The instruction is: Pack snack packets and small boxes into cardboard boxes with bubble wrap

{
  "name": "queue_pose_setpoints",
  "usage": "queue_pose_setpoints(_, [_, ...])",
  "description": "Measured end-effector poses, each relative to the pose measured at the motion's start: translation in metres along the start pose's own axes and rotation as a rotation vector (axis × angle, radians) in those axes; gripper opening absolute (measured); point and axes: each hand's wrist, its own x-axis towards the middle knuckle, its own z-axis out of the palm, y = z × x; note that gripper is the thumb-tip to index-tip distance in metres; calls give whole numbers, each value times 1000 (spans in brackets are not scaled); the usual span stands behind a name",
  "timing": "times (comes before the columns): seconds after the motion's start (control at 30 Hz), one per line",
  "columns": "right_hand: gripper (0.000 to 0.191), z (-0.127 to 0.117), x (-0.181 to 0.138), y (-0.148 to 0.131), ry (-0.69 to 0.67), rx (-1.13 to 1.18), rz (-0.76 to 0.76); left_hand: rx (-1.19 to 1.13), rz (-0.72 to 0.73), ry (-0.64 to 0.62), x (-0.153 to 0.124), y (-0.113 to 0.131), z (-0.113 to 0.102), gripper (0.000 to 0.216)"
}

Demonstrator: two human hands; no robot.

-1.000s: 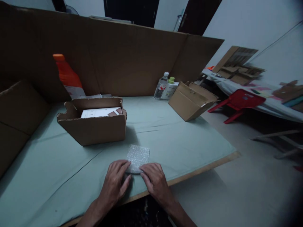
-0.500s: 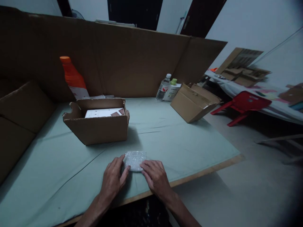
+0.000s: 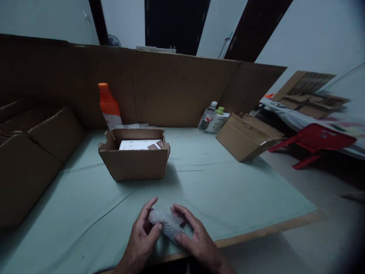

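Between my two hands, near the table's front edge, is a small bubble-wrapped packet (image 3: pixel 167 224), tilted with its right end nearer to me. My left hand (image 3: pixel 142 230) grips its left end, the thumb on top and the fingers curled behind. On the other end, my right hand (image 3: pixel 195 238) has its thumb pressed on the near side and its fingers round the far side. What lies inside the wrap cannot be made out. Beyond my hands stands an open cardboard box (image 3: pixel 139 165) with a white box (image 3: pixel 138 145) in it.
Behind the box are an orange bottle (image 3: pixel 110 104) and a tall cardboard screen (image 3: pixel 176 89). A clear water bottle (image 3: pixel 207 117), a white green-capped bottle (image 3: pixel 219 121) and a tilted cardboard box (image 3: pixel 248 135) stand at right. Large cardboard boxes (image 3: pixel 40 152) line the left. A red chair (image 3: pixel 319 140) stands beyond the table.
The packet has gone from lying flat under my fingers to being tilted and gripped between both hands, closer to me. The camera view has shifted, so the scene sits lower and further right.
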Motion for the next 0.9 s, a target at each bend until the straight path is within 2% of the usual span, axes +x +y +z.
queue_pose_setpoints(0.1, [22,-4,14,-12,-40,-8,45,64,25,-3,4,4,-6,64])
queue_pose_setpoints(0.2, [20,-16,40,-39,-11,-56,-8,140,172,77,11,23,-25,52])
queue_pose_setpoints(0.27, [19,-31,66,-65,42,-94,-88,223,362,220,19,43,-45,46])
queue_pose_setpoints(0.33, [18,-45,98,-96,107,-141,-189,312,533,424,33,64,-67,44])
queue_pose_setpoints(0.43, [17,-54,160,-139,138,-256,-328,359,668,712,65,82,-96,57])
queue_pose_setpoints(0.5, [18,-47,205,-161,66,-340,-362,348,652,753,86,78,-106,67])
queue_pose_setpoints(0.6, [17,-20,267,-180,-135,-468,-286,313,510,667,106,58,-107,68])
queue_pose_setpoints(0.67, [18,1,296,-188,-268,-571,-221,300,457,643,110,43,-102,66])
queue_pose_setpoints(0.77, [18,28,323,-201,-417,-773,-155,332,469,659,107,31,-97,62])
queue_pose_setpoints(0.87, [14,50,336,-214,-471,-945,-163,377,501,657,105,30,-99,59])
queue_pose_setpoints(0.9, [21,58,338,-217,-480,-975,-181,390,508,660,105,31,-100,58])
